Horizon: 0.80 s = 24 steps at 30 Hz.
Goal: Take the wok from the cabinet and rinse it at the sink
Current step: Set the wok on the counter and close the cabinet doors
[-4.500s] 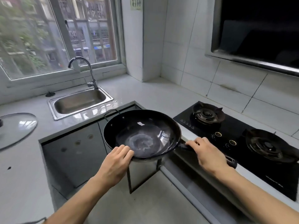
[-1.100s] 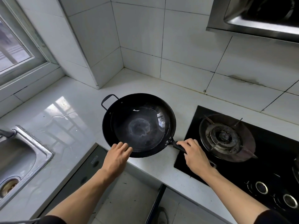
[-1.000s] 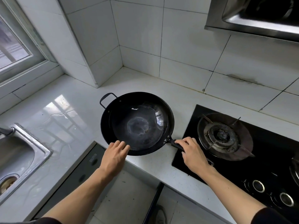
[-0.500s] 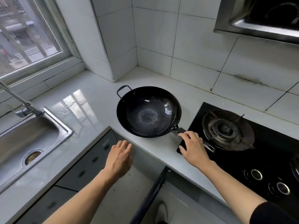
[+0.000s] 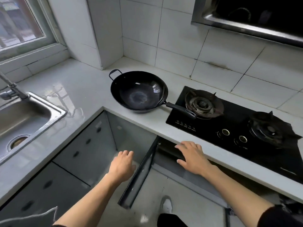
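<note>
The black wok [image 5: 139, 90] stands on the white counter in the corner, its long handle [image 5: 180, 108] lying over the edge of the black gas stove [image 5: 232, 122]. No hand touches it. My left hand [image 5: 123, 164] hovers low, fingers relaxed, just left of the open cabinet door [image 5: 139, 174]. My right hand [image 5: 191, 154] hangs with straight fingers below the counter edge, over the dark cabinet opening [image 5: 172, 151]. The steel sink [image 5: 24, 122] sits at the left with the faucet [image 5: 9, 89] behind it.
The cabinet door juts out edge-on between my hands. Grey cabinet fronts [image 5: 85, 149] run under the counter at left. A range hood [image 5: 252, 17] hangs at the upper right and a window [image 5: 19, 23] at the upper left. A shoe [image 5: 166, 205] shows on the floor.
The wok was set down on the counter and both hands let go of it. Both hands have dropped below the counter edge, to either side of the open cabinet door.
</note>
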Available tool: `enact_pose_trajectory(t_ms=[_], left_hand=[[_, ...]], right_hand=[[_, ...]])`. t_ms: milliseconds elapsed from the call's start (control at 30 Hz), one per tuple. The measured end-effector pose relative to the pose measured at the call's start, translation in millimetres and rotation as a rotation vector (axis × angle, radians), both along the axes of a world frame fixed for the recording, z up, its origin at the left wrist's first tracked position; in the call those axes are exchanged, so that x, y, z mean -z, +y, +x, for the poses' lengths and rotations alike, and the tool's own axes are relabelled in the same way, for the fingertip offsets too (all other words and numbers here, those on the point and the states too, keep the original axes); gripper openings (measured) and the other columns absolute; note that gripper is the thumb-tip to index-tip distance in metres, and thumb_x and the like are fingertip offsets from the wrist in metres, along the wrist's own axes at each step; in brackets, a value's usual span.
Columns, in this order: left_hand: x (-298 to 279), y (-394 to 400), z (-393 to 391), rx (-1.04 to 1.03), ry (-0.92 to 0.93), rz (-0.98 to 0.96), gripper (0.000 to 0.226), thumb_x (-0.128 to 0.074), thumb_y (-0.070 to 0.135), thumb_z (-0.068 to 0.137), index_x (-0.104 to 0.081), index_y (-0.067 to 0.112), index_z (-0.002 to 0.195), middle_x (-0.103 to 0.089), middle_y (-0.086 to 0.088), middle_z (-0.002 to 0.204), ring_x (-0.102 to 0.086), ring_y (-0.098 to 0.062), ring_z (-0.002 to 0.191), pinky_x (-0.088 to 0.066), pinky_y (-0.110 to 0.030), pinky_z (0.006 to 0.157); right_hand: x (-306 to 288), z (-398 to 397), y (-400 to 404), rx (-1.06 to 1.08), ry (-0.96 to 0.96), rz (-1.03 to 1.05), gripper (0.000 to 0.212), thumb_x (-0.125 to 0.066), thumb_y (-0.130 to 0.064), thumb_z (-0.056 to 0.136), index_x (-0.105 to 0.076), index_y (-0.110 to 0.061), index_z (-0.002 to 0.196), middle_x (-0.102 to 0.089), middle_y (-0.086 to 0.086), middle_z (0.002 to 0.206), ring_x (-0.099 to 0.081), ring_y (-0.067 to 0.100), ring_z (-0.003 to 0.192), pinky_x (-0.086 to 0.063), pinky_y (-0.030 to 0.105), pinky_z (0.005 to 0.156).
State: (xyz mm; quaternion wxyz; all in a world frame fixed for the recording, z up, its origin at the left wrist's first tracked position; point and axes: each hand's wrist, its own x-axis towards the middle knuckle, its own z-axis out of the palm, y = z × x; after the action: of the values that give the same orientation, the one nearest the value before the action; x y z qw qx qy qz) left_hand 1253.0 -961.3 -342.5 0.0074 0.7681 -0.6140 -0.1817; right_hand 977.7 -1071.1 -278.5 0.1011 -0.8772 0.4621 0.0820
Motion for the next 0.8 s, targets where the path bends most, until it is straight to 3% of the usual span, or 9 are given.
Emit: enact_pose_trajectory(t_ms=[267, 500, 667, 800], left_hand=[[21.4, 19.0, -11.6, -0.05, 0.152, 0.068, 0.047, -0.055, 0.037, 0.089, -0.046, 0.018, 0.131, -0.053, -0.003, 0.132, -0.046, -0.024, 0.124, -0.045, -0.037, 0.098], [46.5, 29.8, -19.3, -0.15, 0.178, 0.183, 0.05, -0.055, 0.04, 0.086, -0.047, 0.014, 0.129, -0.055, -0.007, 0.128, -0.05, -0.028, 0.12, -0.048, -0.042, 0.095], [55.2, 26.4, -28.5, -0.171, 0.307, 0.329, 0.024, -0.056, 0.027, 0.077, -0.053, 0.012, 0.095, -0.064, -0.011, 0.099, -0.06, -0.031, 0.094, -0.046, -0.033, 0.072], [48.3, 17.6, -33.5, -0.196, 0.381, 0.335, 0.008, -0.053, 0.021, 0.076, -0.049, 0.014, 0.075, -0.059, -0.003, 0.075, -0.054, -0.025, 0.074, -0.036, -0.026, 0.053]], right_hand=[[11.1, -23.6, 27.3, -0.006, 0.091, -0.003, 0.064, -0.055, -0.043, 0.092, -0.029, -0.028, 0.148, -0.023, 0.006, 0.157, -0.018, 0.027, 0.143, -0.015, 0.044, 0.117], [21.9, -48.2, 32.1, 0.066, 0.038, 0.052, 0.06, -0.053, -0.04, 0.094, -0.03, -0.026, 0.147, -0.026, 0.005, 0.155, -0.021, 0.024, 0.143, -0.022, 0.044, 0.115], [28.9, -65.4, 37.1, 0.114, 0.016, 0.084, 0.059, -0.053, -0.039, 0.094, -0.03, -0.026, 0.147, -0.026, 0.004, 0.155, -0.02, 0.023, 0.143, -0.022, 0.043, 0.115], [30.6, -80.6, 40.8, 0.147, 0.014, 0.089, 0.059, -0.054, -0.039, 0.095, -0.03, -0.026, 0.148, -0.027, 0.004, 0.155, -0.021, 0.023, 0.143, -0.023, 0.042, 0.115]])
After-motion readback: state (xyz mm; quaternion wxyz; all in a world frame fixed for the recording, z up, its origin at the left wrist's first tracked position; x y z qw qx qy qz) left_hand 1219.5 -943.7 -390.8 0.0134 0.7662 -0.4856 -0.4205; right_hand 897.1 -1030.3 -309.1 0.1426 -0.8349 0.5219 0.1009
